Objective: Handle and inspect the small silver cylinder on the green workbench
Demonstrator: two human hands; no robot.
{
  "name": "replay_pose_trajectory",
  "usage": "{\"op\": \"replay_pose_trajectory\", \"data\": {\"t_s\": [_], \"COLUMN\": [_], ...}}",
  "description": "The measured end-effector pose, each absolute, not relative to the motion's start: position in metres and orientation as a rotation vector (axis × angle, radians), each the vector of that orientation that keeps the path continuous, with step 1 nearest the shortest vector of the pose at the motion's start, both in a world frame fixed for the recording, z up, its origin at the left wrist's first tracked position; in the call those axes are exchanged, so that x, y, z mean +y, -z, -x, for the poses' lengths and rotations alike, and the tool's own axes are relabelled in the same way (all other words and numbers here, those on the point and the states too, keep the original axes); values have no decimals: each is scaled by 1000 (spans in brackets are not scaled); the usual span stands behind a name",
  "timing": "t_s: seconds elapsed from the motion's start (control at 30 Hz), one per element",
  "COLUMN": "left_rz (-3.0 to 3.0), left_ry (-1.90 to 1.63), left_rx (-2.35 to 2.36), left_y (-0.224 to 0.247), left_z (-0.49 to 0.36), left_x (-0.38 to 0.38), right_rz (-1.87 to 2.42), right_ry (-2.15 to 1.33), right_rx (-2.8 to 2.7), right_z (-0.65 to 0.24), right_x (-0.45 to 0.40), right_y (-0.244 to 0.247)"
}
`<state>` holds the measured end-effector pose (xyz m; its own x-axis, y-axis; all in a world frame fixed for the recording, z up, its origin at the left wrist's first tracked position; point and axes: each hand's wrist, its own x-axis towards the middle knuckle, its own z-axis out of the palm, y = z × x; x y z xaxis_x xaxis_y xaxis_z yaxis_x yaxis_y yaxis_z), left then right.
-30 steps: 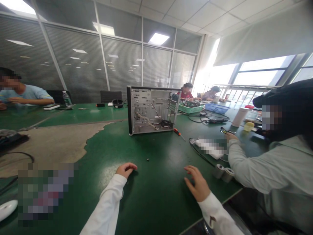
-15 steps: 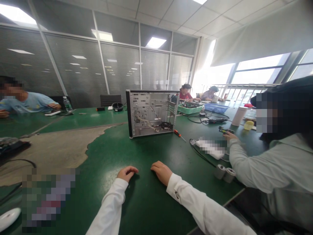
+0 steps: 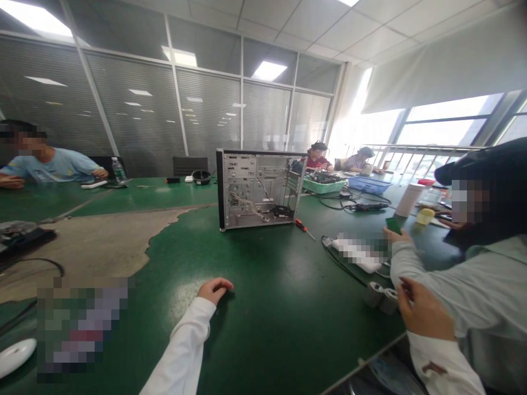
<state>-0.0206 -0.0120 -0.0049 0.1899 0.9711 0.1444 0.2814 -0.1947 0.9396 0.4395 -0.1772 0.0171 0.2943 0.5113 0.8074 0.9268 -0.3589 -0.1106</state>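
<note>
My left hand (image 3: 214, 289) rests on the green table (image 3: 263, 291), its fingers loosely bent and apart, holding nothing. My right hand (image 3: 426, 310) is raised at the table's right edge, beside two grey cylinders (image 3: 382, 298); its fingers are partly bent, with nothing visible in them. I cannot tell whether it touches the cylinders. Ahead of both hands, an open computer case (image 3: 261, 189) stands upright, showing bare metal bays, loose wires and a black part low inside. An orange-and-black screwdriver (image 3: 303, 227) lies at its right corner.
A person at my right (image 3: 473, 269) holds a small green item. Near them are a white power strip (image 3: 356, 253) and a pale bottle (image 3: 409, 200). Green (image 3: 325, 186) and blue (image 3: 368, 185) baskets stand farther back. A white mouse-like object (image 3: 16, 356) lies at lower left.
My right hand has lifted off the table and swung right, to beside the grey cylinders. My left hand has stayed put. The neighbour's hand now holds a green item. The view has shifted slightly.
</note>
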Motion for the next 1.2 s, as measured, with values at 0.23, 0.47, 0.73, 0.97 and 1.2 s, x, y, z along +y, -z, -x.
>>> {"op": "replay_pose_trajectory", "data": {"t_s": [0.23,0.47,0.73,0.97,1.2], "left_rz": [-1665,-1691,-1699,-1694,-1694], "left_ry": [-1011,-987,-964,-970,-988], "left_rx": [1200,1195,1211,1217,1198], "left_y": [6,6,3,3,5], "left_z": [22,23,23,23,23], "left_x": [-13,-12,-14,-15,-14], "right_rz": [2060,2172,2210,2133,2146], "right_ry": [757,712,711,784,333], "right_rx": [-1478,-1452,-1442,-1544,-1912], "right_z": [-459,-456,-455,-451,-455], "right_x": [-177,-179,-182,-184,-158], "right_y": [1,-7,-6,-12,-16]}}
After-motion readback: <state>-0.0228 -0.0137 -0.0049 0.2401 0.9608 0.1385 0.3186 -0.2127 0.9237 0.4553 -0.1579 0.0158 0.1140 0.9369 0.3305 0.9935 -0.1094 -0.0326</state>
